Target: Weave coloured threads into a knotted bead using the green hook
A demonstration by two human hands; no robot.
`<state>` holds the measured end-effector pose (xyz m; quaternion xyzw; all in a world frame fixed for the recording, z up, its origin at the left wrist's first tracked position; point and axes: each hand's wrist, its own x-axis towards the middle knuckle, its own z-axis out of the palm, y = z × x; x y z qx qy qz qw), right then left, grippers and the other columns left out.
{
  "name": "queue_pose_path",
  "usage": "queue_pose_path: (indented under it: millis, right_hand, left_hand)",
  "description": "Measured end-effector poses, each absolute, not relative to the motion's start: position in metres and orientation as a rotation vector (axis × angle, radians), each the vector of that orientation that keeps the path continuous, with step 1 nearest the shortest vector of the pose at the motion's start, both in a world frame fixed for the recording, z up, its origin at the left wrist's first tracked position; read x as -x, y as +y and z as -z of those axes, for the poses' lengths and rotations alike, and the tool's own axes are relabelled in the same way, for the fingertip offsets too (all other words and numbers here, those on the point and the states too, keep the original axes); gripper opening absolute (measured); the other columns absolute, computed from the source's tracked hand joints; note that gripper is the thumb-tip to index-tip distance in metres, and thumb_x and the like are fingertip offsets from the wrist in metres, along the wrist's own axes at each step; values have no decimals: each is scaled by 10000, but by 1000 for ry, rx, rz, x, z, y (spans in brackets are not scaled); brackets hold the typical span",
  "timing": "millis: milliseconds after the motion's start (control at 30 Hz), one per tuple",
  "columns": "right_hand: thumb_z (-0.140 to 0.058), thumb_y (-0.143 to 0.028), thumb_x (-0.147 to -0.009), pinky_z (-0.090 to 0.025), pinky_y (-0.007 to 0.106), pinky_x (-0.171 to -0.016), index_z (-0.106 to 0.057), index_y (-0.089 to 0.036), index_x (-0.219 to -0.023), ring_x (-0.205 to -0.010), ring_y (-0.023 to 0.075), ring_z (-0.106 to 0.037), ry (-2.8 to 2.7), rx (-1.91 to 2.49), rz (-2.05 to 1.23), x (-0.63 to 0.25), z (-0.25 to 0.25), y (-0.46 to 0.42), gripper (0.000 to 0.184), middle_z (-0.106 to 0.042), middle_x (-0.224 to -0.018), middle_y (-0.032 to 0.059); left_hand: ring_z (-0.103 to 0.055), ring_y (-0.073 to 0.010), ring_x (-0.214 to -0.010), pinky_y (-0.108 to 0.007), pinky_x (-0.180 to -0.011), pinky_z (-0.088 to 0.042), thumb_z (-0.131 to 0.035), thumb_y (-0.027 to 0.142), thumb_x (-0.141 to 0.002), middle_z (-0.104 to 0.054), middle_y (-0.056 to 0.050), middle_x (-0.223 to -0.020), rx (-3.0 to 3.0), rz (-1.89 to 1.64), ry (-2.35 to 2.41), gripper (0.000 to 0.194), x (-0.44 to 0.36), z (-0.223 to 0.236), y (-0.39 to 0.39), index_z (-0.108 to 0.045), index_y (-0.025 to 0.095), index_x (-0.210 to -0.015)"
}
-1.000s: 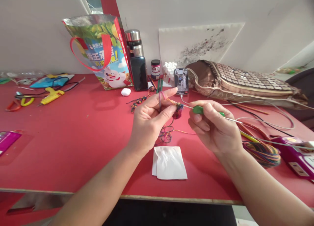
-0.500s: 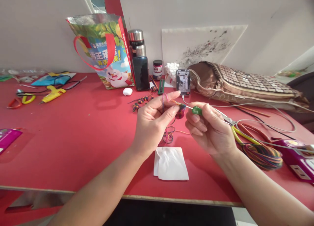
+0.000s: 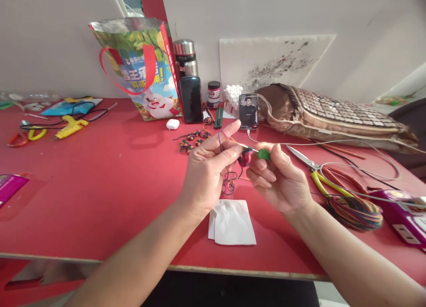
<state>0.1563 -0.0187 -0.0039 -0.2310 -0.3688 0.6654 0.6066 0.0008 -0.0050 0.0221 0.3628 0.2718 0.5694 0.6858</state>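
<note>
Between the thumb and fingers of my left hand (image 3: 208,167) is a small multicoloured crochet piece (image 3: 245,157). Yarn (image 3: 220,140) loops round my raised left index finger. My right hand (image 3: 279,176) is closed on the green grip of a crochet hook (image 3: 264,154). Its thin metal shaft points left and meets the top of the crochet piece; the hook's tip is hard to make out. Loose yarn strands (image 3: 228,183) hang and coil below the piece. A folded white tissue (image 3: 234,222) lies on the red table (image 3: 109,200) nearer to me.
Scissors (image 3: 319,171) and a multicoloured yarn bundle (image 3: 357,211) lie right, beside a purple power strip (image 3: 399,214). A lit phone (image 3: 248,112) with a cable stands behind my hands. Farther left are a carrier bag (image 3: 143,72), a dark phone (image 3: 191,100) and a yellow glue gun (image 3: 70,127).
My right hand has moved left with the hook, closer to my left hand, and the shaft reaches further over the crochet piece. The picture on the lit phone has changed.
</note>
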Motion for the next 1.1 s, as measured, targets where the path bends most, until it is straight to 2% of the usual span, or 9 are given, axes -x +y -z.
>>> queue_pose_path:
  millis: [267,400,600,767,867,967,1100]
  right_hand:
    - [-952,-475,-847,-233,224,-394,-913,-262,-892,-467,64,-241,-970,599,-1414,-166,1,-20,222,-602,-612,-22]
    - [-896,-466,-902,-277,235,-396,-895,-246,-928,-472,70,-258,-958,613,-1383,-165,1,-21,221,-610,-652,-19]
    - [-916,-515,-888,-335,234,-420,-886,-281,-970,-503,79,-281,-906,609,-1384,-160,1,-22,250,-600,-692,-31]
    - [-923,-529,-882,-368,223,-428,-890,-277,-979,-519,79,-275,-860,614,-1419,-155,1,-23,271,-597,-716,-30]
    - [-967,-523,-839,-375,209,-441,-895,-270,-973,-525,70,-271,-807,602,-1447,-153,0,-25,296,-583,-718,-37]
    - [-950,-535,-853,-382,214,-439,-892,-280,-983,-531,80,-283,-790,607,-1444,-150,-1,-26,293,-579,-727,-33]
    - [-933,-541,-866,-382,217,-438,-887,-281,-979,-536,88,-290,-786,619,-1439,-149,-2,-26,287,-578,-727,-28]
  left_hand:
    - [-650,-120,-731,-233,-644,-527,-895,156,-799,-772,2,-813,-961,-1393,620,336,0,-21,-9,-926,315,-1094]
    - [-552,-78,-641,-217,-570,-455,-884,155,-820,-747,22,-782,-1019,-1442,618,308,-1,-21,-10,-922,307,-1085]
    - [-533,-75,-624,-219,-523,-414,-882,188,-860,-714,25,-792,-1036,-1485,648,326,-1,-20,-10,-911,335,-1149]
    - [-523,-75,-628,-204,-523,-434,-860,151,-873,-723,26,-790,-1078,-1562,675,351,-1,-18,-9,-915,380,-1134]
    - [-555,-73,-647,-195,-550,-473,-844,140,-892,-747,28,-818,-1107,-1621,664,362,-3,-17,-9,-914,405,-1128]
    - [-580,-80,-670,-201,-577,-508,-846,142,-899,-760,26,-838,-1126,-1649,675,358,-4,-16,-10,-912,409,-1130]
    - [-556,-80,-654,-207,-548,-479,-858,167,-907,-748,25,-831,-1133,-1660,712,336,-4,-15,-10,-910,406,-1138]
